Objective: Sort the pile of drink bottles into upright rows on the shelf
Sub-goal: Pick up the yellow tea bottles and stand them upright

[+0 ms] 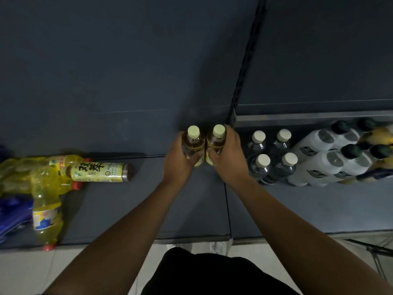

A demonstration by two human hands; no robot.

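Two amber plastic tea bottles with pale caps stand upright and touching at mid-shelf. The left hand and right hand each wrap their fingers round one, seemingly squaring a new row on the dark blue shelf. Sorted clear white-capped bottles stand at 3 o'clock, and the toppled pile of yellow bottles lies at 9 o'clock.
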